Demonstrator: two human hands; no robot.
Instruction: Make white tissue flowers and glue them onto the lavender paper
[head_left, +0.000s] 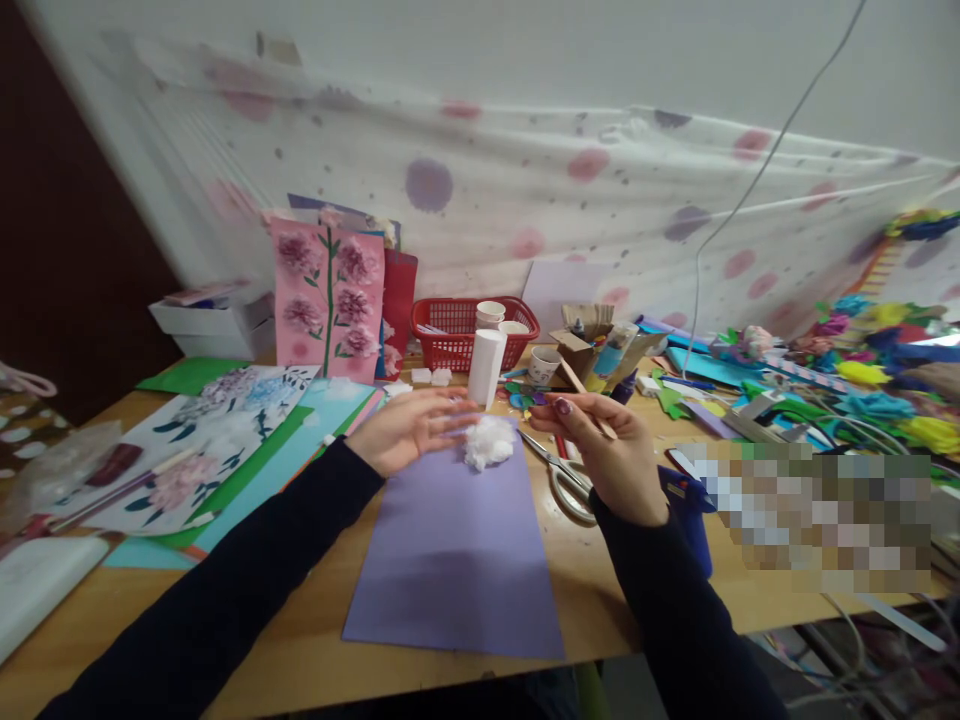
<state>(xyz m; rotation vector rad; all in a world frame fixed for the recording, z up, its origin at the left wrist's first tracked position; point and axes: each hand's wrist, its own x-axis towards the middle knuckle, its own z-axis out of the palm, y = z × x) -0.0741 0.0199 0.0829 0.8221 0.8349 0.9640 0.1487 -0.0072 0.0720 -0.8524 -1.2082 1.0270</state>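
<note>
Seen from afar through the head camera, my only view, a crumpled white puff (489, 442) sits on the far end of a purple sheet (450, 560) that lies flat on a wooden table (592, 600), its long axis running away from me, between my two hands. My left hand (405, 430) is the nearer one: it hovers palm-in with fingers extended and apart, gripping nothing, and the puff lies directly to its right, close enough that the fingertips overlap its edge in my line of sight; whether they touch it I cannot tell. My right hand (619, 450) is raised on the other side, thumb and fingers drawn together around a slim wooden stick (572, 375) that slants from far left to near right; whether the fingertips pinch anything more is too small for me to make out. From there the puff lies to the left, beyond a gap where the scissors (546, 454) rest, blades pointing up and left toward it. The puff itself is roughly round and offers no clear long axis. Just beyond it a white roll (487, 368) stands on end, leaning slightly. By my judgement, the left has the shorter, unobstructed way in from the side.
</note>
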